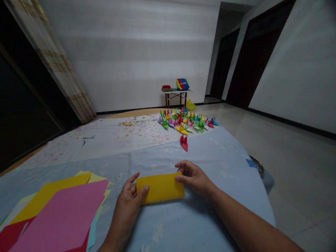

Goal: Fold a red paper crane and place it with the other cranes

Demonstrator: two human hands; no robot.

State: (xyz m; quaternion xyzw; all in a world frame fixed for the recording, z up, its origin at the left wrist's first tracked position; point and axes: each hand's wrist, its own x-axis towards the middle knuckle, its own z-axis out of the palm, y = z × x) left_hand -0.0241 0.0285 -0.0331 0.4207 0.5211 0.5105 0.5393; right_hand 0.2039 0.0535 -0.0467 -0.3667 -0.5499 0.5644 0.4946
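A yellow sheet of paper (161, 189), folded into a flat rectangle, is held up just over the blue cloth. My left hand (130, 196) grips its left end, thumb on the front face and fingers behind. At the upper right corner, my right hand (194, 176) pinches the paper between thumb and fingers. Beyond the hands a single red paper crane (184, 142) rests on the cloth. Farther back stand several folded cranes (181, 120) in many colours, crowded together.
Loose coloured sheets (63, 213), pink on top, lie in a pile at the left. The round table wears a blue floral cloth (231, 168) and a white one (105, 136). Behind it, a small side table (175, 92) carries a colourful box (182, 84). A stool (265, 175) stands at the right.
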